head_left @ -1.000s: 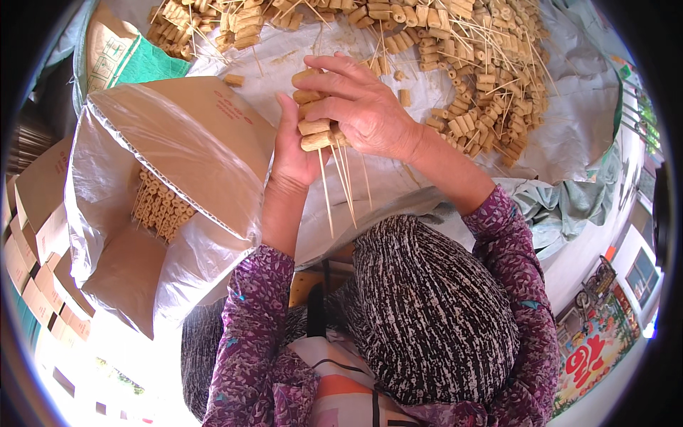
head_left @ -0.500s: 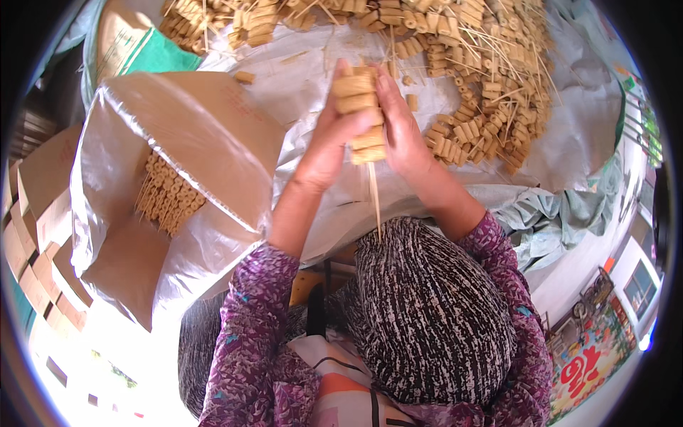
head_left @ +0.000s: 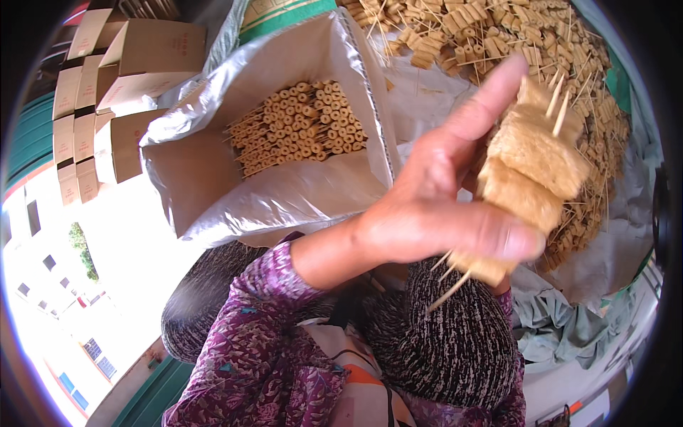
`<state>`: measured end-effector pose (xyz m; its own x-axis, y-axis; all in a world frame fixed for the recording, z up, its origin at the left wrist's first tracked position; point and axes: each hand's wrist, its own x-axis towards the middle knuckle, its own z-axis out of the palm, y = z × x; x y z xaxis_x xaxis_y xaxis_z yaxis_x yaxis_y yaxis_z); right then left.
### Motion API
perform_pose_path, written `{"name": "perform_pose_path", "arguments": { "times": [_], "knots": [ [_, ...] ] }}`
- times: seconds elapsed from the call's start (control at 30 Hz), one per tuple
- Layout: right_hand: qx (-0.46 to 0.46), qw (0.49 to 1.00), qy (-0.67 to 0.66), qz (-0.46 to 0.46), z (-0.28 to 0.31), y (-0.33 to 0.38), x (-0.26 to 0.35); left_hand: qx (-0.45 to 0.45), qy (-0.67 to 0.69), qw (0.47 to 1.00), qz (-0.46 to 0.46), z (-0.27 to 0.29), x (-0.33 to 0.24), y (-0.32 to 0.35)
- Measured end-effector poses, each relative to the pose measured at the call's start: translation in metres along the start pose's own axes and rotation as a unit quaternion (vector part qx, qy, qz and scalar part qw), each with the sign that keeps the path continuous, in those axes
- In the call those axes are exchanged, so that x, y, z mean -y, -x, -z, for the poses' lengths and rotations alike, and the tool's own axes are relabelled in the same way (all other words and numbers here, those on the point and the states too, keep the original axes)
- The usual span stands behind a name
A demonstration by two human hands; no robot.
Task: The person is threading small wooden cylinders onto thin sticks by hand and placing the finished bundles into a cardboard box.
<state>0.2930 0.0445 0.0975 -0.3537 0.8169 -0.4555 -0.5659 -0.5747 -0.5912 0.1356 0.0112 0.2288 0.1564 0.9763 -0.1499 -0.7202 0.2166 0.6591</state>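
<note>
Left hand (head_left: 441, 213) is gripping a bundle of skewers (head_left: 530, 174) loaded with tan spongy chunks, fingers wrapped tight so the sticks are staying lined up together, index finger sticking out. It's hovering just right of the foil-lined box (head_left: 213, 178), which is already holding rows of packed skewers (head_left: 302, 128) lying flat. Right hand is hiding behind the bundle, can't tell its grip. Loose skewer pile (head_left: 541, 43) is sitting on the sheet beyond.
</note>
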Motion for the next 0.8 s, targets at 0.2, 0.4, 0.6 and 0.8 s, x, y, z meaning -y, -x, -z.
{"name": "perform_pose_path", "arguments": {
  "times": [0.2,0.4,0.6,0.8],
  "knots": [
    [0.004,0.985,0.171,-0.031,0.019,0.002,-0.033,0.016,-0.212,0.976,-0.036,0.019,-0.096,0.044],
    [-0.004,0.975,0.214,-0.052,0.025,0.012,-0.042,0.014,-0.572,0.82,-0.035,0.083,-0.174,0.056],
    [0.012,0.966,0.248,-0.069,0.029,0.01,-0.048,0.076,-0.911,0.404,-0.013,0.13,-0.101,0.051],
    [0.017,0.944,0.317,-0.089,0.024,0.02,-0.043,0.089,-0.871,0.471,0.103,0.178,-0.03,0.045]
  ]
}}
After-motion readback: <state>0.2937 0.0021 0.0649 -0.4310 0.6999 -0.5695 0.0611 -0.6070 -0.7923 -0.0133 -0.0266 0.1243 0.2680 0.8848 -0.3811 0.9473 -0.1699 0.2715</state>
